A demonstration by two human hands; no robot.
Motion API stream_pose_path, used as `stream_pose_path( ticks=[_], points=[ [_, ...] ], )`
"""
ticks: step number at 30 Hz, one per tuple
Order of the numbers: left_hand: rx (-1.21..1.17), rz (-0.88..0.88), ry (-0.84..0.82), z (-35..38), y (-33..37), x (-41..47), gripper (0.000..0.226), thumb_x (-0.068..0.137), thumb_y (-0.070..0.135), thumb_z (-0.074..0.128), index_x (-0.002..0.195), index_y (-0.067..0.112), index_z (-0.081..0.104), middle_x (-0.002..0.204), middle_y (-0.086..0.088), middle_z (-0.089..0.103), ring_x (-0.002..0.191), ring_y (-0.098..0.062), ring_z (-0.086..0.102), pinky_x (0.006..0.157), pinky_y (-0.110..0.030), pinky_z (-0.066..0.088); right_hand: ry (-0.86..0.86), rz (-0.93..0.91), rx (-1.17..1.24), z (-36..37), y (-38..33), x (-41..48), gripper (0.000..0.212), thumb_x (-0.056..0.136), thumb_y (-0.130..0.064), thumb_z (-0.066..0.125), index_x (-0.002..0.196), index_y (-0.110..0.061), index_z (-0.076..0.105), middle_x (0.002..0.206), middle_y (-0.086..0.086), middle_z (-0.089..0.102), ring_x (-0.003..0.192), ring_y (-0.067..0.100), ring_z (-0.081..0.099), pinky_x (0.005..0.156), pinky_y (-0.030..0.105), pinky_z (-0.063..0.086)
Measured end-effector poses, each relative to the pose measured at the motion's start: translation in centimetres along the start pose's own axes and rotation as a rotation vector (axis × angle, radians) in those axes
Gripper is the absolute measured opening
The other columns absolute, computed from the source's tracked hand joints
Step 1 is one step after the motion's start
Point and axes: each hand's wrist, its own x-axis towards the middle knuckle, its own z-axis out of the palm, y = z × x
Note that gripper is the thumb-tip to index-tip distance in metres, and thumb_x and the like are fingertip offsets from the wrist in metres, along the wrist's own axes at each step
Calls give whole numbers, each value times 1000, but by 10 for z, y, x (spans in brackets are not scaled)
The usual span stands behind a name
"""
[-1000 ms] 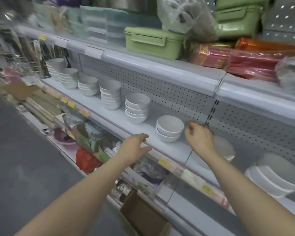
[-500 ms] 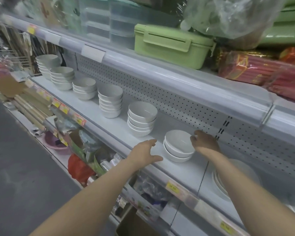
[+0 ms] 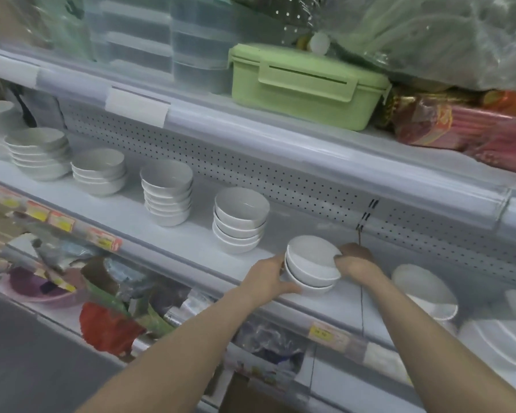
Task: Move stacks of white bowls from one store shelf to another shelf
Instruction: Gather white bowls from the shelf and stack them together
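A short stack of two white bowls (image 3: 312, 268) sits on the middle white shelf (image 3: 191, 236). My left hand (image 3: 267, 278) grips its left side, fingers curled under the lower bowl. My right hand (image 3: 355, 260) holds the right rim from behind. More white bowl stacks stand in a row to the left: one stack (image 3: 239, 219) closest, another (image 3: 167, 190) beyond it, and a third (image 3: 100, 171) further along, with more at the far left.
White plates (image 3: 426, 290) and larger dishes (image 3: 501, 344) lie on the shelf section to the right. A green lidded box (image 3: 304, 84) and red packets (image 3: 465, 126) fill the shelf above. Packaged goods and a red bag (image 3: 108, 329) crowd the lower shelf. Grey floor (image 3: 18, 353) lies at the left.
Both hands closed in on the two-bowl stack: the left hand moved right from the shelf edge to its side, the right hand came onto its rim. The view moved closer.
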Motion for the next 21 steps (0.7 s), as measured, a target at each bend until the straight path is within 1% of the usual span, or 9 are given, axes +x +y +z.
stream_pose_path(
  ticks=[2,4,7,9,11,13,15,19,21],
  points=[
    [-9,43,4,-6,0,-7,78,68,50,79,134,17,54,121,-6,69,111,-23,64,96,-37,50,-3,47,36,-2,-6,-13,31,97,-17,43,119,-3,60,117,15,62,86,24,52,71,22,39],
    [-24,97,27,-14,3,-14,69,71,46,81,129,17,57,118,-6,70,107,-23,65,93,-37,51,39,84,99,-10,-12,-30,31,96,-17,44,118,-3,60,118,16,62,88,25,53,72,24,40],
    [-43,201,101,-34,14,-24,65,76,40,83,130,16,56,115,-4,70,103,-20,65,90,-35,52,186,127,235,-31,-27,-58,26,95,-17,48,109,-3,65,107,15,63,89,27,55,72,27,41],
    [-53,256,158,-51,20,-31,63,75,46,82,126,17,58,112,-1,70,99,-18,65,86,-35,53,294,143,364,-46,-41,-77,23,94,-17,50,105,-4,66,97,12,60,94,31,59,76,31,45],
    [4,311,243,-70,23,-36,63,73,54,81,119,15,61,108,-3,69,98,-20,63,85,-37,52,367,155,501,-59,-57,-90,21,92,-18,51,100,-6,67,97,13,62,92,31,60,76,32,46],
    [112,375,349,-93,23,-37,66,72,58,79,117,12,63,109,-7,66,103,-26,57,88,-36,46,389,157,594,-67,-74,-93,16,92,-21,52,97,-12,65,100,12,63,93,29,60,75,30,43],
    [174,403,403,-116,19,-38,72,74,59,77,127,14,61,116,-9,61,112,-27,48,92,-32,39,411,170,678,-71,-93,-92,17,92,-25,55,103,-17,66,106,8,64,103,29,61,82,30,44],
    [243,350,354,-153,4,-37,78,79,54,75,144,19,49,136,-10,50,129,-27,37,105,-29,30,432,176,783,-70,-126,-80,25,92,-25,57,110,-13,70,118,11,66,108,31,62,86,32,46],
    [247,315,311,-168,-7,-33,78,82,51,74,147,19,44,143,-10,46,134,-27,37,110,-31,29,394,165,770,-69,-145,-75,27,94,-25,55,109,-8,70,113,12,66,106,32,62,86,32,46]
  ],
)
